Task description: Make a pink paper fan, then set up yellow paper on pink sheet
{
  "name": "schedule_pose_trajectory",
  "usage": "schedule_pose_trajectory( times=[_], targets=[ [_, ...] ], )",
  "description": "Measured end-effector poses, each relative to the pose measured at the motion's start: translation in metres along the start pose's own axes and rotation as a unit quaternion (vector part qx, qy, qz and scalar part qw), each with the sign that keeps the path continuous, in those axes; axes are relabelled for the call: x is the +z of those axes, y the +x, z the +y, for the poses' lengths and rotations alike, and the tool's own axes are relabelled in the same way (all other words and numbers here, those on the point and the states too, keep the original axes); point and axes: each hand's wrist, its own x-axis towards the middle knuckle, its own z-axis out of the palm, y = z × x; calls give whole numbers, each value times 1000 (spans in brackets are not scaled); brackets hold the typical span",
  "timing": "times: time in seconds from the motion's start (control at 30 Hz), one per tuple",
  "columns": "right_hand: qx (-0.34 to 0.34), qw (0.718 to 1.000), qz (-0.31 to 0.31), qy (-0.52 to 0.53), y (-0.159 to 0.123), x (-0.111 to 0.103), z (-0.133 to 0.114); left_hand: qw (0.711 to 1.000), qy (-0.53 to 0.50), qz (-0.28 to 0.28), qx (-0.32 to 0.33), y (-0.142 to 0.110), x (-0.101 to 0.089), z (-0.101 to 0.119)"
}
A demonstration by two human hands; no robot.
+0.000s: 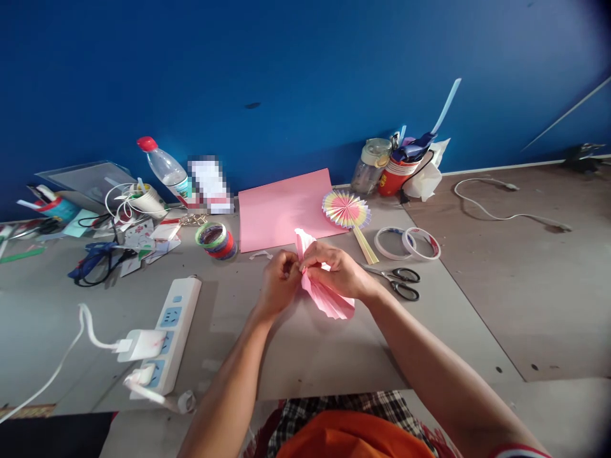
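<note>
In the head view, the action sits at mid-desk [229, 343], where a pleated pink paper [329, 299] hangs between two bare hands just above the surface. The left hand [278, 285] is narrow, fingers curled in at the gathered waist of the folds. The right hand [338, 270] meets it there, thumb and fingers pinched on the same spot, its palm over part of the paper. One crimped end stands up past the fingertips; the other spreads below the right hand, down toward the person.

It's close work, and the waist looks like the place that matters. A firm pinch right there should keep the pleats stacked, while too hard a squeeze across the loose ends could flatten the creases. Best, it seems, for one hand to anchor while the other makes small moves, with the two ends kept even. Whether anything thin is held at the pinch, the fingers hide; one cannot tell.

Behind the hands lies a flat pink sheet [281, 213], a finished-looking paper fan [342, 207] resting at its right edge. Scissors [387, 276] lie to the right, near the forearm, with two tape rolls [394, 256] [435, 247] just beyond.
</note>
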Motion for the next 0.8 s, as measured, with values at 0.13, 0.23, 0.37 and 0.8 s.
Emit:
schedule_pose_trajectory(
  times=[0.13, 0.23, 0.37, 0.8],
  targets=[
    [41, 997, 52, 46, -1, 8, 3, 1000, 1, -7, 0, 0, -2, 0],
    [86, 990, 78, 76, -2, 11, 2, 999, 26, -27, 21, -1, -2, 1],
    [147, 975, 96, 133, -2, 12, -2, 993, 80, -22, 84, -1, -3, 2],
    [158, 953, 135, 220, 0, 20, 2, 985, 140, -33, 95, -2, -3, 10]
  ],
)
